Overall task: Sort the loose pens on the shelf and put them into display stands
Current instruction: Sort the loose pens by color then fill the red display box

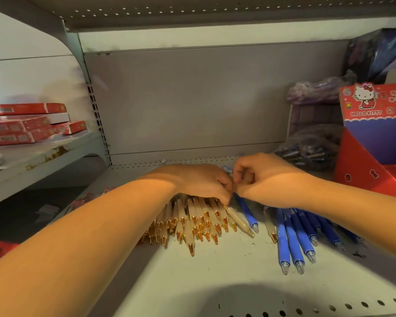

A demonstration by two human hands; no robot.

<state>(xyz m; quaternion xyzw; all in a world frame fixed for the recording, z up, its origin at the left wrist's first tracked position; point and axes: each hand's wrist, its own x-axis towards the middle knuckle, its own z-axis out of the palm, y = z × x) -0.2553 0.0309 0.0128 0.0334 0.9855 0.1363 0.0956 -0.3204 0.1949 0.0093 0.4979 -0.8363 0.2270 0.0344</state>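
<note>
The cream pens (192, 221), gold tips towards the camera, lie bunched on the shelf (215, 273) directly under the left hand (204, 181). That hand lies palm down on their upper ends, its fingers curling over the right edge of the bunch. At its fingertips starts 1 slanted cream pen (239, 219), which angles away from the bunch. Just beside it lies a single blue pen (246, 212), whose upper part runs under the right hand (261, 177).

The right hand is curled into a loose fist, knuckles up, its fingertips meeting those of the left hand. Whether it pinches a pen there cannot be told. Both forearms reach in from the near edge, the left from low on the left and the right from the right side.

To the right of the hands another cream pen (270, 227) lies alone, and next to it a row of blue pens (300, 236) with clear tips.

Further right stands a red cardboard display stand (375, 156) with a cartoon cat on its header. Behind the right hand a clear bag (306, 152) holds dark pens. Red boxes (25, 124) are stacked on the neighbouring shelf on the left.
</note>
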